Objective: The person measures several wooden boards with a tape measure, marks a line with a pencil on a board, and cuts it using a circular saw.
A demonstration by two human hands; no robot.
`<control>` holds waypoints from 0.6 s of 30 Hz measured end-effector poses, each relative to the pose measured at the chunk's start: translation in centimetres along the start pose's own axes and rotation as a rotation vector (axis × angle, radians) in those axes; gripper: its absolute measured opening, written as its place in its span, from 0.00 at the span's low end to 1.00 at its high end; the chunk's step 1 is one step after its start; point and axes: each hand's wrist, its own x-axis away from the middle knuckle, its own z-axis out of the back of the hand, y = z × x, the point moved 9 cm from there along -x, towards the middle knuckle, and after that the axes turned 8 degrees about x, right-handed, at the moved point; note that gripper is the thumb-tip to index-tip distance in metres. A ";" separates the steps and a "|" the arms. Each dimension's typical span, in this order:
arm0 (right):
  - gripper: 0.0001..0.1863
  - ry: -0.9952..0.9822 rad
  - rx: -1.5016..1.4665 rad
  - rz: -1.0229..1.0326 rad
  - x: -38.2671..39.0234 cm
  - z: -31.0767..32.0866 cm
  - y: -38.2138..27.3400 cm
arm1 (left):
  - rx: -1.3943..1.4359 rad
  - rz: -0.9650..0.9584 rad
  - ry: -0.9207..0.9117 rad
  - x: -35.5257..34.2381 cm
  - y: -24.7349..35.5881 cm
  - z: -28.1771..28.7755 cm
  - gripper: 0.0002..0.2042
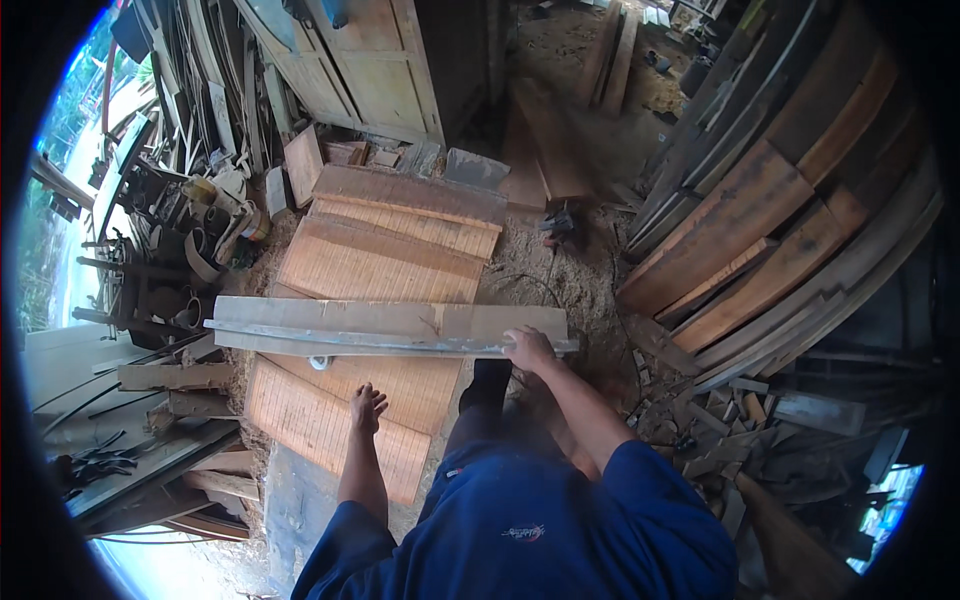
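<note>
A long grey-brown wooden plank (390, 318) lies crosswise in front of me, with a pale narrow strip (350, 340) running along its near edge. At the plank's right end my right hand (528, 350) grips the near edge, its fingers over the top. Lower and to the left, my left hand (367, 408) hangs apart from the plank, loosely open with nothing in it. Reddish-brown boards (380, 262) lie side by side beneath the plank. A small white rounded object (319, 362) shows just under its near edge, too small to identify.
Stacked timber (720, 215) leans at the right, above scrap offcuts (735, 430). A wooden cabinet (370, 70) stands at the back. Dark machinery and containers (170, 250) crowd the left. A dark tool (558, 225) sits in sawdust beyond the plank.
</note>
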 end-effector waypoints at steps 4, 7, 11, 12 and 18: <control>0.31 -0.010 0.081 0.038 -5.8 -0.6 1.1 | 0.142 0.022 0.130 -7.4 1.6 -1.8 0.28; 0.32 -0.021 0.148 0.048 -10.2 -1.7 3.8 | 0.165 0.160 0.456 -9.3 1.3 -3.6 0.34; 0.34 0.162 -0.250 -0.170 -18.2 -1.9 9.3 | -0.780 -0.300 0.765 -7.3 11.2 -9.0 0.35; 0.35 0.213 -0.536 -0.372 -20.6 -1.8 12.2 | -0.924 -0.338 0.693 -8.0 14.5 -12.7 0.34; 0.37 0.134 -1.117 -0.658 -34.5 -0.8 15.8 | -0.336 -0.514 0.330 -23.7 24.9 -21.5 0.27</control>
